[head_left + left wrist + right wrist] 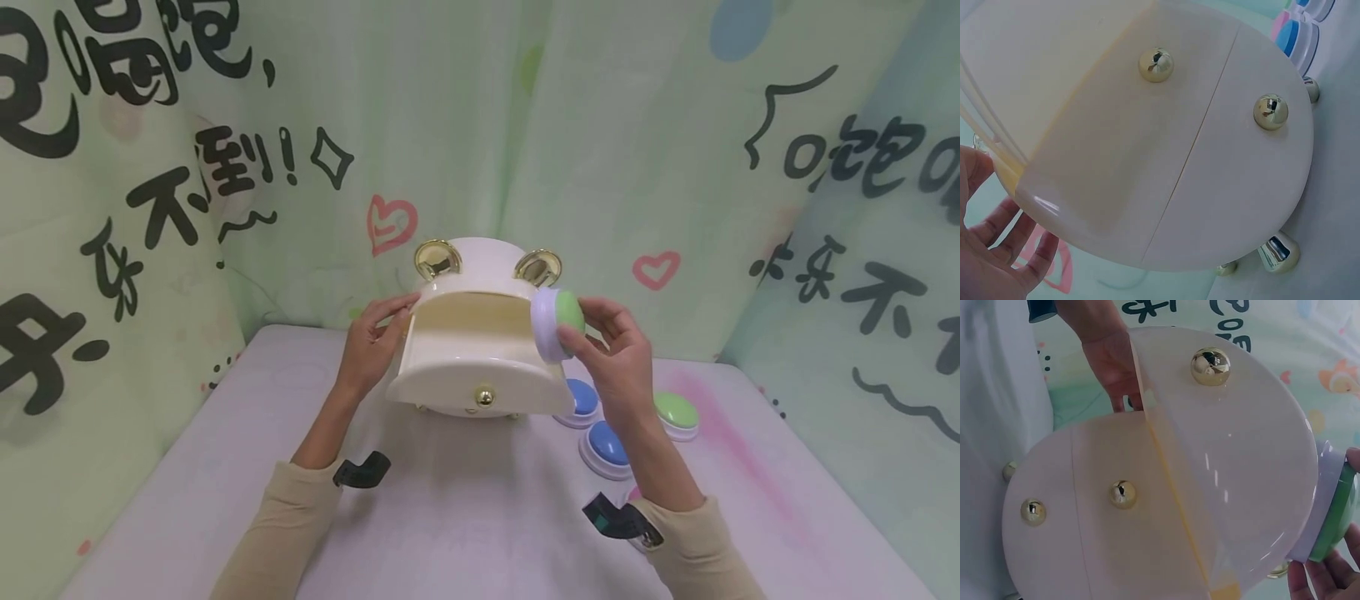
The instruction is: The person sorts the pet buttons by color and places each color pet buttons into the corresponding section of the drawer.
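A white rounded storage box (480, 383) with two gold discs on top stands on the table. Its upper compartment is open at the front, showing a cream inside, and a gold knob (485, 396) sits on the front panel. On the left, my left hand (369, 346) touches the box's side; in the left wrist view its fingers (1038, 259) are fairly straight by the edge. My right hand (618, 358) pinches a round green-topped push button (551, 323) with a pale lilac base, raised and turned on its side by the compartment's right edge.
On the table right of the box lie two blue push buttons (609, 443), a green push button (677, 411) and a pink one (635, 493) partly hidden by the right wrist. A printed curtain (480, 125) hangs close behind and along both sides.
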